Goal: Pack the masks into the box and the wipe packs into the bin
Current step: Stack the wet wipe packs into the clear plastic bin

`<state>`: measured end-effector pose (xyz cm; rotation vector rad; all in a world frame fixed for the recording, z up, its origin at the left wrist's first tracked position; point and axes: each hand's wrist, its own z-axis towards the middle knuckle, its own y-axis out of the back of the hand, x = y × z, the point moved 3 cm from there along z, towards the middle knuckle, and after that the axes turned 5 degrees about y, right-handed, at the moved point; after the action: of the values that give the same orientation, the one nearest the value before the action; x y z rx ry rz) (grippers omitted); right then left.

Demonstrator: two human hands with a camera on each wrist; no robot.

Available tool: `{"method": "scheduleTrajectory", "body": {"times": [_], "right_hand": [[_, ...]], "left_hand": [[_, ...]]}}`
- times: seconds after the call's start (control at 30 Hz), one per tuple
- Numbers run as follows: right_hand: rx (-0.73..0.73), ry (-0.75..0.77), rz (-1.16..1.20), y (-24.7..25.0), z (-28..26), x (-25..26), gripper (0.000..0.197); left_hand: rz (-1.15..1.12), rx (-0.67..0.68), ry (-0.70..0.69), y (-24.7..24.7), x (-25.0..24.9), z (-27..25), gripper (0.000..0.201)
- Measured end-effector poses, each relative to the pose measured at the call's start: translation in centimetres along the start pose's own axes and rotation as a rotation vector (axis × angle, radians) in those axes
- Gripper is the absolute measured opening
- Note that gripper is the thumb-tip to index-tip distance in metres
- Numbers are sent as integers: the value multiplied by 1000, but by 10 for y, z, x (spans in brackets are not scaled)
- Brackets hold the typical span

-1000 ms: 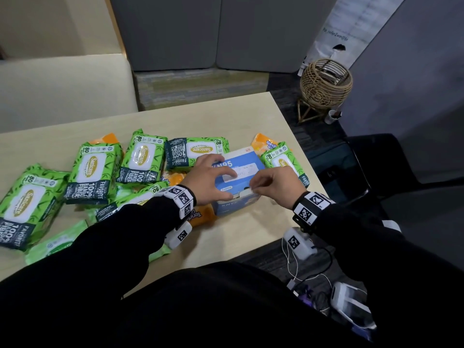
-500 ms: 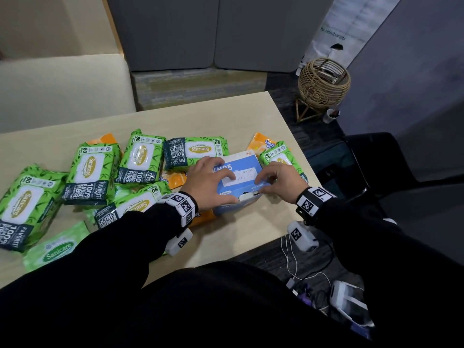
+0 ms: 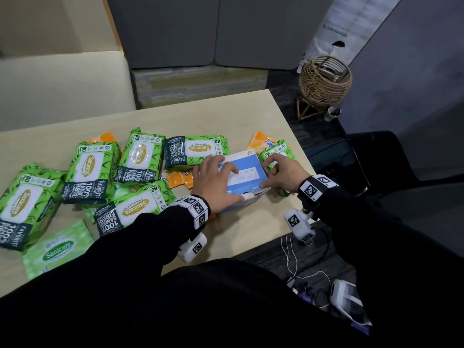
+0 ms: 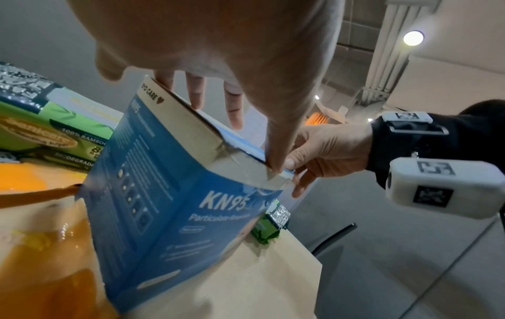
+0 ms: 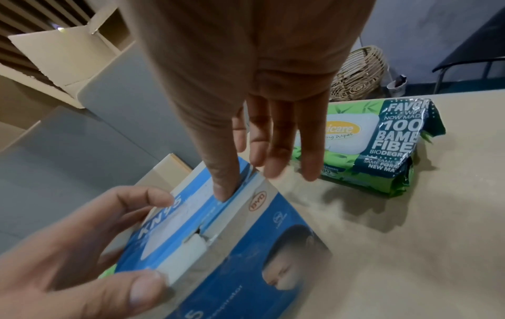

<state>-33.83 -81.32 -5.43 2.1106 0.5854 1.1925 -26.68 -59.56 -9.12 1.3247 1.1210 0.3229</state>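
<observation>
- Left hand (image 3: 213, 183) lies over the box (image 3: 247, 172) lid, fingers spread, thumb (image 5: 142, 287) curled against the front edge, probably pinning it so it can't slide.
- Right hand (image 3: 282, 172) has its thumb (image 5: 221, 181) pushed into the lid seam, other fingers loose and straight; looks like tucking the flap shut.
- Box sits near the table's (image 3: 251, 229) 4 o'clock corner.
- Wipe packs (image 3: 140, 156) are spread from 9 to 12 o'clock of it, unpacked; can't see a bin.
</observation>
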Motion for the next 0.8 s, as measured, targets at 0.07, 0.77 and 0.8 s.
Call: {"method": "scheduleTrajectory", "body": {"times": [0.07, 0.77, 0.8], "right_hand": [[50, -40, 36, -2, 1, -2, 56], [198, 300, -92, -35, 10, 2, 113], [195, 300, -86, -35, 11, 0, 113]], "left_hand": [[-40, 11, 25, -1, 0, 2, 76], [-58, 4, 29, -4, 5, 3, 89], [-57, 7, 31, -4, 4, 3, 90]]}}
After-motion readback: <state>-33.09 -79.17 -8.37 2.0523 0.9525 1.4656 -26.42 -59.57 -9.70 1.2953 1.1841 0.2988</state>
